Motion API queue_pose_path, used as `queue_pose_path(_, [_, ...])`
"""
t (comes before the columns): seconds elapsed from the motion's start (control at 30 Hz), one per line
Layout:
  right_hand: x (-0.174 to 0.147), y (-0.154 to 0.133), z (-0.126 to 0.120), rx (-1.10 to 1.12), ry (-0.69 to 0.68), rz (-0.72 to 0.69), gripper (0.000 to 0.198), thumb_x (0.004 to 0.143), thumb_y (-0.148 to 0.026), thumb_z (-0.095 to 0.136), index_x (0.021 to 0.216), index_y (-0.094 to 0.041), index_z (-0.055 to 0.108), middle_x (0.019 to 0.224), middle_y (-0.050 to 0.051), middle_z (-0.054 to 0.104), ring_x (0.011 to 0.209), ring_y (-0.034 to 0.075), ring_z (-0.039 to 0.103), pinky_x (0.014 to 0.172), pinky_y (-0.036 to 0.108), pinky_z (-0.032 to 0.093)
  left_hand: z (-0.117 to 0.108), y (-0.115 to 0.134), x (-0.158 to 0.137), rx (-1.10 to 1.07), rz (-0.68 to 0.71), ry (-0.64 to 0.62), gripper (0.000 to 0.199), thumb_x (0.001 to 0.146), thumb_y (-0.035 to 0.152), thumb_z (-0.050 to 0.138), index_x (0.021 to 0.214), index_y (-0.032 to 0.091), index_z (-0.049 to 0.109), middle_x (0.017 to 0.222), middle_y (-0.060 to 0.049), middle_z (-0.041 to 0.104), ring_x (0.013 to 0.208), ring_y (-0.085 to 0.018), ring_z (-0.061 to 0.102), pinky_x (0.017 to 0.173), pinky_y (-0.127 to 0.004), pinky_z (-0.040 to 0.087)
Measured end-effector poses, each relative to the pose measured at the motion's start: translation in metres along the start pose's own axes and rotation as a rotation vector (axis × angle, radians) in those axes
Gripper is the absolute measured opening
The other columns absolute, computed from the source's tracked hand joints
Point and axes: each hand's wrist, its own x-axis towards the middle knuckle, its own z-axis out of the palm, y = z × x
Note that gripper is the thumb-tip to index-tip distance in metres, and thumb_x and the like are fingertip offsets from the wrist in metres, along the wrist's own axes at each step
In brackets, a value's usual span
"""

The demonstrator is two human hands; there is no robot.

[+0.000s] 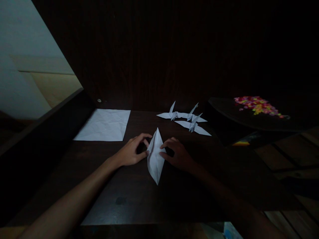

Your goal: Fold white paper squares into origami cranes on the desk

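Observation:
A white sheet of paper folded into a long diamond (156,162) lies on the dark wooden table, its points toward and away from me. My left hand (133,150) grips its left edge, thumb and fingers curled at the paper. On the opposite edge, my right hand (178,153) pinches the paper between thumb and fingers. A crease line runs down the middle, and the left side looks slightly raised. Several finished paper cranes (193,126) stand beyond my right hand, wings spread. At the back left rests a flat, creased white paper sheet (107,125).
A dark upright panel (149,56) closes off the back of the table (119,202). A low dark side board (45,129) runs along the left. At the right is a black object (224,111) with a pink, red and yellow flower pattern (259,105). The scene is dim.

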Motion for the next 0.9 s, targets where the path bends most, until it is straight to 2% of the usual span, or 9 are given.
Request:
queue_pose_path(0.17, [0.0004, -0.0016, -0.0011, -0.004, -0.003, 0.003, 0.010, 0.082, -0.026, 0.063, 0.090, -0.021, 0.060, 0.091, 0.004, 0.063, 0.089, 0.022, 0.053, 0.081, 0.040, 0.041, 0.0026, -0.0001, 0.0003, 0.043, 0.028, 0.023, 0.054, 0.078, 0.024, 0.060, 0.128, 0.021, 0.040, 0.107, -0.006, 0.062, 0.103, -0.023, 0.058, 0.093, -0.041, 0.043])
queue_pose_path(0.37, [-0.0006, 0.0021, 0.0008, -0.006, 0.005, -0.019, 0.012, 0.083, -0.027, 0.062, 0.093, -0.021, 0.060, 0.094, 0.005, 0.062, 0.090, 0.022, 0.052, 0.081, 0.039, 0.042, 0.0060, -0.0001, 0.0018, 0.129, 0.127, 0.059, 0.043, 0.080, 0.028, 0.060, 0.121, 0.021, 0.048, 0.125, -0.009, 0.053, 0.117, -0.025, 0.048, 0.102, -0.044, 0.037])
queue_pose_path(0.53, [-0.0012, 0.0041, 0.0034, -0.035, 0.041, -0.066, 0.014, 0.082, -0.026, 0.063, 0.094, -0.020, 0.059, 0.096, 0.005, 0.060, 0.093, 0.021, 0.053, 0.089, 0.043, 0.039, 0.0096, -0.0055, 0.0025, 0.229, 0.203, 0.080, 0.032, 0.084, 0.032, 0.059, 0.113, 0.021, 0.056, 0.128, -0.009, 0.049, 0.117, -0.025, 0.047, 0.101, -0.044, 0.037])
queue_pose_path(0.73, [-0.0002, 0.0043, 0.0034, -0.067, 0.079, -0.087, 0.014, 0.080, -0.026, 0.065, 0.092, -0.019, 0.061, 0.104, 0.008, 0.056, 0.098, 0.023, 0.054, 0.090, 0.044, 0.040, 0.0092, -0.0057, 0.0031, 0.322, 0.206, 0.022, 0.042, 0.082, 0.047, 0.061, 0.116, 0.022, 0.059, 0.131, -0.009, 0.052, 0.118, -0.026, 0.046, 0.099, -0.046, 0.036])
queue_pose_path(0.9, [0.0001, 0.0040, 0.0023, -0.085, 0.063, -0.095, 0.014, 0.080, -0.027, 0.065, 0.092, -0.020, 0.062, 0.107, 0.008, 0.059, 0.099, 0.023, 0.053, 0.091, 0.046, 0.041, 0.0070, -0.0029, 0.0036, 0.341, 0.166, -0.043, 0.057, 0.075, 0.059, 0.063, 0.120, 0.024, 0.057, 0.132, -0.007, 0.054, 0.119, -0.027, 0.045, 0.099, -0.046, 0.034])
